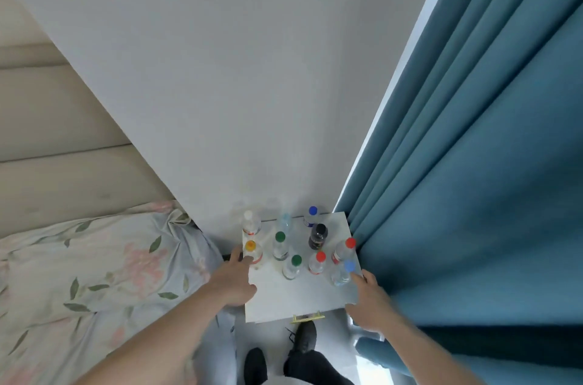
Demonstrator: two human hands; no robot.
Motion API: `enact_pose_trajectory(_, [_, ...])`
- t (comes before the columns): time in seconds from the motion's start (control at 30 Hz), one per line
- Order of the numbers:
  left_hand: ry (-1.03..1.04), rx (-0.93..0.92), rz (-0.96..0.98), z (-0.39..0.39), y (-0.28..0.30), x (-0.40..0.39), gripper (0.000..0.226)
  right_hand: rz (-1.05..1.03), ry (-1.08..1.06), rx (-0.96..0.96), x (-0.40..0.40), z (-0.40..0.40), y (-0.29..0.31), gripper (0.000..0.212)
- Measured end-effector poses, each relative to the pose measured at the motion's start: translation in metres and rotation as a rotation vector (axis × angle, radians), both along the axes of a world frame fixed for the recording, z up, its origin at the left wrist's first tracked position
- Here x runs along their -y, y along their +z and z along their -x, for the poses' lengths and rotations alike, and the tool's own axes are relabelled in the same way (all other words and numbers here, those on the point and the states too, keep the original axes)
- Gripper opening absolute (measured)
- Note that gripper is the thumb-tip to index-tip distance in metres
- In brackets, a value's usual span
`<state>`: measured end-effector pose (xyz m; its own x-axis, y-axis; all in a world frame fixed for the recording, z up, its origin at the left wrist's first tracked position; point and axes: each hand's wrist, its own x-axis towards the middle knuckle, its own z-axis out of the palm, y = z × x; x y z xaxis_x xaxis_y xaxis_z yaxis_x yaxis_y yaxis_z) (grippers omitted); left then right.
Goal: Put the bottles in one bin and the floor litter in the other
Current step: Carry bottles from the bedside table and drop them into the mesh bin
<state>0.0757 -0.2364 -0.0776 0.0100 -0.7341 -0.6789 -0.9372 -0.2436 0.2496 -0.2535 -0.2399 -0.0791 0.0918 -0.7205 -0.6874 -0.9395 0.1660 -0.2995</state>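
**Bottle Collection: Two-Hand Reach at the Bedside Table**

Head view. I stand facing a small white table point(299, 302) set in the corner between the bed point(94, 274) on my left and the blue curtain point(473, 195) on my right. Ten bottles stand upright on the table, grouped toward the wall, so the near part of its top is bare.

My left hand point(235, 280) reaches to the table's left edge. Its fingers point(236, 255) extend toward the orange-capped bottle point(251, 250) and appear to touch its side; they are not yet curled round it, so I judge this hand open.

My right hand point(367, 302) reaches to the right edge. Its fingers point(358, 277) are at the light-blue-capped bottle point(344, 272), the nearest one on that side. Whether they already grip it cannot be determined; the bottle hides the contact.

Taking the outermost bottles first keeps both arms clear of the standing group, including the dark bottle point(318, 236) and the red-capped bottle point(317, 263).

No bin and no floor litter is in view. My judgement: the task is at an early stage.
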Motion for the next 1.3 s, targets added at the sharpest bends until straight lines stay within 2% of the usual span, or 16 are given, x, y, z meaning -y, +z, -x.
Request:
enact_pose_trajectory(0.33, [0.023,0.050,-0.126,0.003,-0.070,0.072,0.075,-0.081,0.063,-0.104,0.079,0.003,-0.075,0.073])
enact_pose_trajectory(0.5, [-0.003,0.072,-0.152,0.012,-0.096,0.085,0.072,-0.128,0.101,-0.080,0.091,0.009,-0.112,0.058])
enact_pose_trajectory(0.73, [0.015,0.071,-0.136,0.018,-0.119,0.089,0.064,-0.102,0.074,-0.058,0.096,0.017,-0.140,0.053])
enact_pose_trajectory(0.9, [0.103,0.046,-0.050,0.017,-0.110,0.085,0.053,-0.027,0.025,-0.021,0.098,0.022,-0.129,0.039])
enact_pose_trajectory(1.1, [0.127,0.018,0.179,0.015,-0.064,0.045,0.035,0.066,-0.080,0.096,0.070,0.015,-0.083,0.022])
enact_pose_trajectory(1.3, [0.052,-0.098,0.363,0.017,-0.017,0.019,0.028,0.129,-0.217,0.179,0.032,-0.009,-0.051,0.020])
